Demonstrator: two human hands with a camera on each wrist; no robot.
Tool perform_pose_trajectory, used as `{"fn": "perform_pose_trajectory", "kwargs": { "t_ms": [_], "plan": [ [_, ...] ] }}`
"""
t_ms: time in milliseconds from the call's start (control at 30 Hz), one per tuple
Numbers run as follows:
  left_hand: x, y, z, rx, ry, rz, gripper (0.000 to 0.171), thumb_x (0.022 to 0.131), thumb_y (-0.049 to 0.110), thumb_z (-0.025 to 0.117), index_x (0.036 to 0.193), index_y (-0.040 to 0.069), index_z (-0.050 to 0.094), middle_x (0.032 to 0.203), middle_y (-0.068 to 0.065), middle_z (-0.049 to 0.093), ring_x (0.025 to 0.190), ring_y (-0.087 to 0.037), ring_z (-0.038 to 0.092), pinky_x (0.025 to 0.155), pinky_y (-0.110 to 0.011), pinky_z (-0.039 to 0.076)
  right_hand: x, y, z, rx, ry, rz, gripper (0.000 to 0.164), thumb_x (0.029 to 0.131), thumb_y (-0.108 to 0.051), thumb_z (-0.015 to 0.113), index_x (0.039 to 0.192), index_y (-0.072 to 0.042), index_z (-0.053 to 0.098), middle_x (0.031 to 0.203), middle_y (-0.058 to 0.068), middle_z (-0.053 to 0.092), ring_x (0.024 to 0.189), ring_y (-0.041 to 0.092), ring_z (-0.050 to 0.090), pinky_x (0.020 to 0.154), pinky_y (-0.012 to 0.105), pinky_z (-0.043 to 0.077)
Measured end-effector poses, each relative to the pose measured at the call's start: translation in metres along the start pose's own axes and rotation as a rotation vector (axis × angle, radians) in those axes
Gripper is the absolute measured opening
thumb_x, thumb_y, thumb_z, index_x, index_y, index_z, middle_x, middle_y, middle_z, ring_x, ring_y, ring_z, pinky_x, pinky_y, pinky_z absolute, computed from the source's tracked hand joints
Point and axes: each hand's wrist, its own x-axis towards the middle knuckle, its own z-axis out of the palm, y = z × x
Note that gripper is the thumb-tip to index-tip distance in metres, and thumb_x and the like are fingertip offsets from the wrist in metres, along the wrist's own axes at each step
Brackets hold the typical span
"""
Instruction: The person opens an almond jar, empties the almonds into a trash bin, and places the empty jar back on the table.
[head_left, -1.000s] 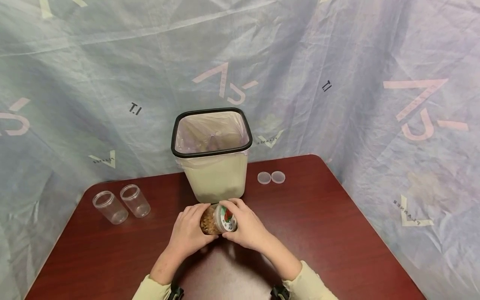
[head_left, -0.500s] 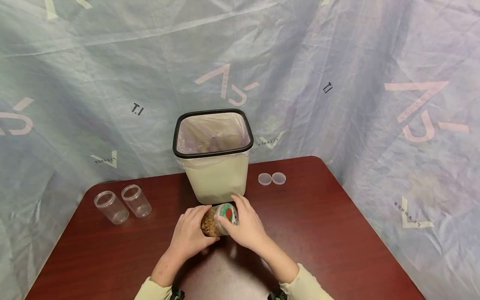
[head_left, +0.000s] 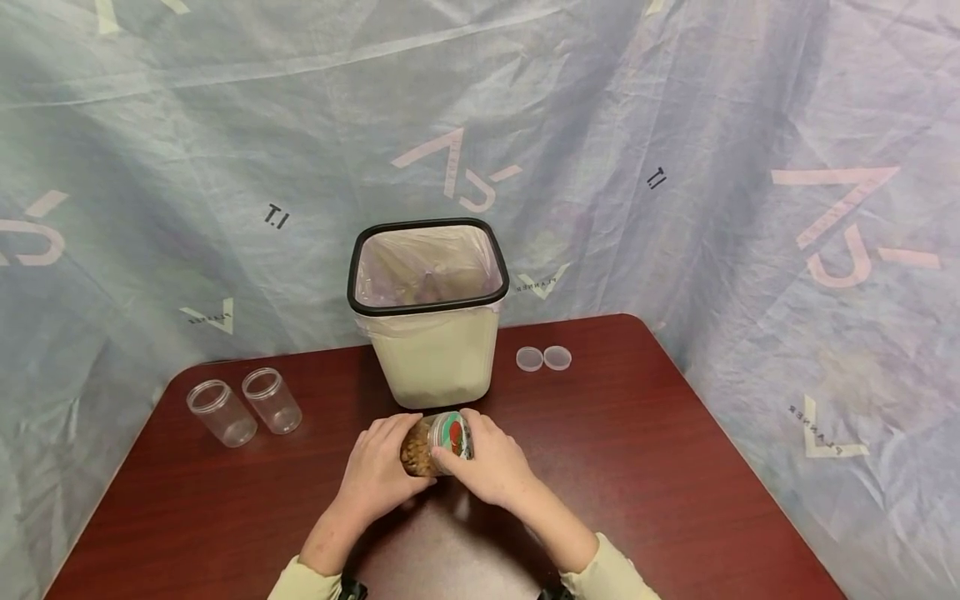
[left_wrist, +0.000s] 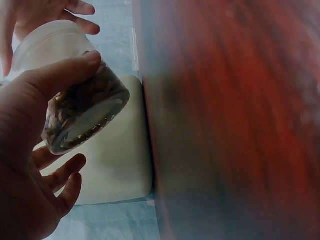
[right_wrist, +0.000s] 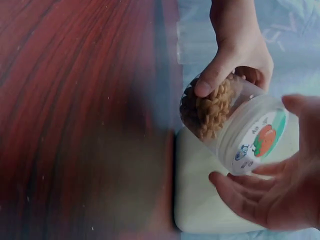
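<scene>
My left hand (head_left: 377, 461) grips the body of a clear plastic jar (head_left: 417, 448) holding small brown pieces, perhaps nuts. Tilted on its side, the jar has its round lid (head_left: 455, 437) facing right. A green, white and red picture covers the lid's top. My right hand (head_left: 491, 458) is around the lid, thumb on the near side and fingers on the far side. In the right wrist view, the lid (right_wrist: 261, 137) sits between that thumb and the spread fingers. From the left wrist view, the jar's base (left_wrist: 90, 120) shows below my left thumb.
A pale bin (head_left: 435, 358) with a black rim and plastic liner stands just beyond the hands. Two clear lidless jars (head_left: 222, 415) stand at the left of the dark red table (head_left: 637, 467). Two clear round lids (head_left: 529, 359) lie right of the bin.
My right hand has shifted its hold on the lid, with the thumb moving across its near side. The lid's picture has turned a little. My left hand stays on the jar.
</scene>
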Motion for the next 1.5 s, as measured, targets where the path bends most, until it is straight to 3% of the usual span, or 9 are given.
{"fn": "perform_pose_trajectory", "kwargs": {
  "t_ms": [333,467,567,733,900,1167,1367,1500],
  "plan": [
    [0.000,0.000,-0.001,0.000,-0.009,0.008,0.090,0.046,0.040,0.093,0.126,0.012,0.061,0.120,-0.002,0.061,0.105,-0.024,0.056,0.078,-0.044,0.046,-0.001,0.006,-0.009,0.104,-0.066,-0.251,0.080,0.075,-0.022,0.082,0.144,-0.015,0.041,0.137,0.004,0.044,0.107,0.020,0.057,0.087,0.037,0.049],
    [0.000,0.002,-0.002,-0.008,-0.021,-0.002,0.091,0.046,0.039,0.094,0.126,0.012,0.060,0.121,-0.001,0.061,0.105,-0.024,0.056,0.079,-0.045,0.046,-0.002,0.005,-0.012,0.104,-0.088,-0.320,0.083,0.069,-0.009,0.085,0.141,-0.017,0.043,0.145,0.005,0.038,0.124,0.024,0.047,0.095,0.042,0.045],
    [0.001,0.003,-0.003,-0.014,-0.027,-0.014,0.090,0.047,0.041,0.094,0.126,0.013,0.060,0.120,-0.001,0.061,0.105,-0.024,0.056,0.079,-0.045,0.046,-0.003,0.004,-0.012,0.108,-0.103,-0.338,0.087,0.069,-0.012,0.087,0.142,-0.021,0.042,0.152,0.006,0.031,0.135,0.026,0.036,0.100,0.050,0.039],
    [0.002,0.005,-0.005,-0.012,-0.033,-0.022,0.088,0.051,0.046,0.091,0.127,0.013,0.060,0.122,0.000,0.061,0.107,-0.023,0.055,0.081,-0.044,0.046,-0.003,0.001,-0.011,0.124,0.002,-0.267,0.086,0.078,-0.041,0.080,0.149,-0.022,0.035,0.154,0.009,0.031,0.139,0.026,0.031,0.104,0.054,0.034],
    [0.002,0.004,-0.006,-0.020,-0.038,-0.024,0.090,0.049,0.045,0.092,0.127,0.013,0.060,0.122,0.001,0.060,0.106,-0.022,0.055,0.081,-0.043,0.045,-0.001,0.000,-0.008,0.075,0.090,-0.110,0.086,0.083,-0.058,0.067,0.150,-0.016,0.033,0.147,0.006,0.040,0.125,0.023,0.048,0.095,0.046,0.044],
    [0.004,0.004,-0.007,-0.010,-0.027,-0.014,0.091,0.049,0.044,0.092,0.128,0.013,0.060,0.122,0.000,0.060,0.107,-0.023,0.055,0.081,-0.043,0.045,-0.002,-0.005,-0.004,-0.013,0.116,0.031,0.078,0.087,-0.069,0.051,0.141,-0.013,0.044,0.123,0.009,0.061,0.099,0.030,0.063,0.078,0.049,0.049],
    [0.003,0.004,-0.009,-0.015,-0.025,-0.013,0.090,0.048,0.044,0.092,0.127,0.013,0.060,0.121,0.000,0.060,0.107,-0.023,0.055,0.082,-0.043,0.045,-0.001,-0.008,-0.005,-0.136,0.104,0.163,0.093,0.077,-0.085,0.043,0.136,-0.013,0.049,0.098,0.014,0.068,0.083,0.034,0.065,0.066,0.048,0.049],
    [0.003,0.004,-0.010,-0.015,-0.023,-0.010,0.091,0.048,0.044,0.092,0.127,0.013,0.060,0.121,-0.001,0.060,0.107,-0.024,0.055,0.082,-0.044,0.045,0.002,-0.009,-0.006,-0.165,0.054,0.182,0.094,0.073,-0.089,0.042,0.128,-0.014,0.055,0.091,0.007,0.068,0.078,0.028,0.064,0.062,0.044,0.048]
  ]
}}
